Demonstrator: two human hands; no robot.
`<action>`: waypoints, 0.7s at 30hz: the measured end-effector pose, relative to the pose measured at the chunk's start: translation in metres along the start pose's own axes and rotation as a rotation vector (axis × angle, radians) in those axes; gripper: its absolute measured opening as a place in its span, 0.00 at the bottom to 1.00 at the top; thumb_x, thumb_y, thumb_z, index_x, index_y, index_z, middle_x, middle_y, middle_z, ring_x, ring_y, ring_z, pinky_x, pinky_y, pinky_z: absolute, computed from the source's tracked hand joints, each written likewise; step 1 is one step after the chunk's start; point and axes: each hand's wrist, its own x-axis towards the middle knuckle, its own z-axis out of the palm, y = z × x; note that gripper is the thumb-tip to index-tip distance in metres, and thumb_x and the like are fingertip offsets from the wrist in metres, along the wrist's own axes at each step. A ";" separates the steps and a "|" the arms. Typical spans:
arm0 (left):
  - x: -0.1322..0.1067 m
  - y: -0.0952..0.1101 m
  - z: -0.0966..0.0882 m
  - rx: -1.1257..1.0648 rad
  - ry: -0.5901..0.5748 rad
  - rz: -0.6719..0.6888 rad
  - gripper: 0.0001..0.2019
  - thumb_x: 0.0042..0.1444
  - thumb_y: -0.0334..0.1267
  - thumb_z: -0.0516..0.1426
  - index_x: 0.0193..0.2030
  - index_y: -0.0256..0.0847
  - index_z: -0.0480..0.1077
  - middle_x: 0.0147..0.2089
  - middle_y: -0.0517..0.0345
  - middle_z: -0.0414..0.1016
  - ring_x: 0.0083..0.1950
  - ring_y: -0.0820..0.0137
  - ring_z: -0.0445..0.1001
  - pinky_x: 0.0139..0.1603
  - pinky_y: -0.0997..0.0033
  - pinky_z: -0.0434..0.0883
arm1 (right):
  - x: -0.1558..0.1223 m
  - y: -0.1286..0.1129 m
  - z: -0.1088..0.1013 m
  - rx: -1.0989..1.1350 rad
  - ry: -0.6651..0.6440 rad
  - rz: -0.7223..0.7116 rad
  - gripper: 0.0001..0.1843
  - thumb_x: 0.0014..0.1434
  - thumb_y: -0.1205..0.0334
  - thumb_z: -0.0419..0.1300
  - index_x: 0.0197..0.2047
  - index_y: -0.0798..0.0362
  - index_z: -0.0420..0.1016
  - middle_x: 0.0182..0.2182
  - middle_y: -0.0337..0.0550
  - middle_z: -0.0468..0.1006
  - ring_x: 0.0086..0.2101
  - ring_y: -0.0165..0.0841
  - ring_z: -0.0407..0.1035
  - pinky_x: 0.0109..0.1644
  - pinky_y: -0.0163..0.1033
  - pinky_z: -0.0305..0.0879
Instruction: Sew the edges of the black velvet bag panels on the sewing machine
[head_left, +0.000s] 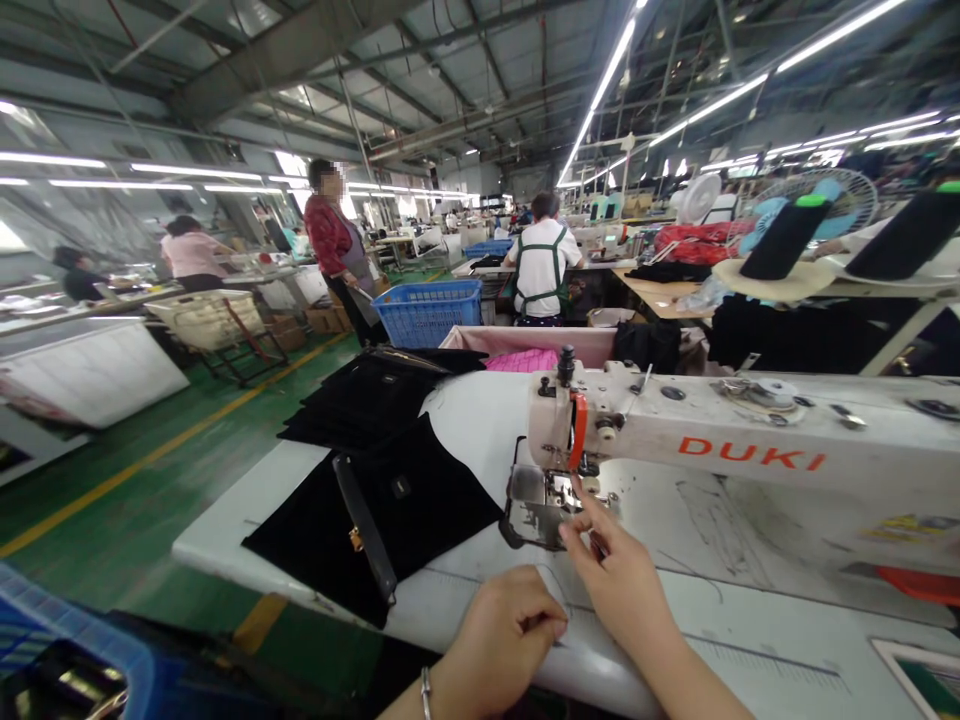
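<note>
My left hand (pixel 504 632), with a bracelet at the wrist, is closed with fingertips pressed together over the front edge of the sewing table (pixel 450 606). What it pinches, if anything, is too small to make out. My right hand (pixel 611 560) reaches up to the needle area of a white sewing machine (pixel 720 425). Its index finger is stretched out by the presser foot (pixel 559 490), with the thumb apart. To the left lies a black fabric piece (pixel 442 490) with a small label; a dark strap (pixel 365 525) with a gold-coloured clasp rests across it.
Behind that piece is a stack of black fabric pieces (pixel 352 400). A blue crate (pixel 142 660) stands at lower left, another blue basket (pixel 429 312) beyond the table. Black thread cones (pixel 787 240) stand at right. Co-workers (pixel 541 262) sit or stand farther off.
</note>
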 end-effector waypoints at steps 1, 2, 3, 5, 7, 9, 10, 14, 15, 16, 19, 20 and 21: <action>0.000 0.000 0.001 -0.006 0.017 -0.004 0.08 0.51 0.22 0.59 0.29 0.38 0.76 0.31 0.59 0.72 0.36 0.73 0.71 0.39 0.76 0.65 | 0.002 0.001 0.001 -0.010 -0.036 -0.025 0.21 0.62 0.54 0.53 0.57 0.47 0.68 0.35 0.38 0.74 0.30 0.32 0.66 0.38 0.37 0.64; 0.000 0.001 0.001 -0.012 0.038 -0.006 0.08 0.52 0.22 0.59 0.30 0.38 0.76 0.31 0.58 0.72 0.36 0.73 0.71 0.39 0.76 0.66 | 0.003 0.002 0.003 -0.014 -0.070 -0.047 0.18 0.62 0.54 0.54 0.53 0.46 0.72 0.36 0.39 0.75 0.33 0.33 0.67 0.40 0.38 0.64; 0.000 0.001 0.002 -0.018 0.060 -0.005 0.08 0.53 0.23 0.58 0.31 0.38 0.76 0.32 0.57 0.72 0.36 0.72 0.71 0.39 0.76 0.66 | 0.004 0.003 0.003 -0.014 -0.094 -0.065 0.15 0.61 0.55 0.55 0.49 0.45 0.75 0.37 0.39 0.75 0.36 0.34 0.69 0.43 0.38 0.64; 0.000 0.003 0.003 -0.034 0.105 0.002 0.09 0.53 0.23 0.57 0.32 0.39 0.76 0.33 0.56 0.72 0.37 0.72 0.71 0.41 0.75 0.67 | 0.003 0.002 0.004 -0.009 -0.094 -0.063 0.14 0.60 0.55 0.56 0.47 0.45 0.76 0.38 0.39 0.76 0.37 0.35 0.69 0.43 0.38 0.64; 0.000 0.004 0.003 -0.053 0.142 0.009 0.09 0.53 0.23 0.58 0.32 0.39 0.77 0.36 0.56 0.73 0.40 0.71 0.72 0.44 0.74 0.68 | 0.001 0.000 0.002 -0.009 -0.020 -0.020 0.17 0.62 0.54 0.53 0.52 0.47 0.71 0.35 0.38 0.75 0.31 0.33 0.67 0.38 0.37 0.64; -0.001 0.004 0.003 -0.071 0.163 0.014 0.09 0.52 0.22 0.59 0.32 0.40 0.77 0.39 0.56 0.73 0.43 0.71 0.72 0.47 0.74 0.68 | -0.001 -0.002 0.000 -0.013 0.053 0.021 0.19 0.63 0.53 0.52 0.55 0.50 0.67 0.32 0.38 0.73 0.27 0.31 0.64 0.34 0.36 0.62; -0.001 0.004 0.004 -0.077 0.168 0.019 0.09 0.52 0.22 0.59 0.32 0.40 0.77 0.40 0.56 0.73 0.43 0.71 0.72 0.47 0.74 0.68 | -0.001 -0.002 0.000 -0.016 0.068 0.027 0.19 0.63 0.52 0.53 0.55 0.50 0.66 0.31 0.37 0.73 0.26 0.31 0.62 0.33 0.36 0.62; 0.000 0.001 0.004 -0.077 0.135 0.033 0.09 0.53 0.22 0.58 0.34 0.39 0.76 0.38 0.57 0.73 0.41 0.72 0.71 0.44 0.76 0.68 | 0.000 0.001 0.001 -0.073 -0.001 -0.037 0.22 0.64 0.53 0.53 0.60 0.45 0.63 0.37 0.37 0.74 0.29 0.31 0.65 0.36 0.37 0.63; 0.000 0.001 0.004 -0.072 0.127 0.037 0.09 0.53 0.22 0.58 0.34 0.39 0.76 0.37 0.57 0.73 0.40 0.73 0.71 0.44 0.76 0.68 | 0.000 0.003 0.002 -0.100 -0.047 -0.070 0.21 0.64 0.54 0.52 0.60 0.43 0.64 0.40 0.38 0.75 0.33 0.32 0.67 0.39 0.37 0.64; 0.000 0.000 0.004 -0.068 0.121 0.040 0.09 0.54 0.22 0.58 0.34 0.39 0.76 0.37 0.57 0.73 0.40 0.72 0.71 0.44 0.76 0.68 | 0.000 0.004 0.002 -0.124 -0.086 -0.098 0.19 0.65 0.55 0.52 0.58 0.42 0.66 0.42 0.38 0.75 0.37 0.33 0.69 0.43 0.37 0.64; 0.000 -0.001 0.004 -0.066 0.124 0.057 0.08 0.54 0.23 0.58 0.35 0.39 0.76 0.38 0.56 0.73 0.40 0.72 0.71 0.44 0.76 0.68 | -0.002 0.004 0.003 -0.154 -0.046 -0.124 0.18 0.65 0.57 0.51 0.57 0.41 0.68 0.48 0.37 0.74 0.44 0.34 0.69 0.49 0.38 0.63; 0.000 -0.002 0.004 -0.067 0.125 0.063 0.09 0.54 0.23 0.58 0.35 0.39 0.77 0.38 0.56 0.74 0.40 0.72 0.71 0.44 0.75 0.68 | -0.002 0.004 0.002 -0.163 0.012 -0.118 0.19 0.65 0.57 0.52 0.58 0.40 0.66 0.50 0.37 0.73 0.44 0.33 0.69 0.48 0.37 0.64; -0.001 -0.002 0.004 -0.063 0.125 0.070 0.09 0.54 0.23 0.58 0.36 0.39 0.77 0.38 0.56 0.74 0.40 0.72 0.72 0.44 0.76 0.68 | -0.002 0.003 0.002 -0.181 0.058 -0.114 0.21 0.64 0.57 0.52 0.61 0.40 0.63 0.51 0.37 0.73 0.43 0.33 0.70 0.47 0.37 0.65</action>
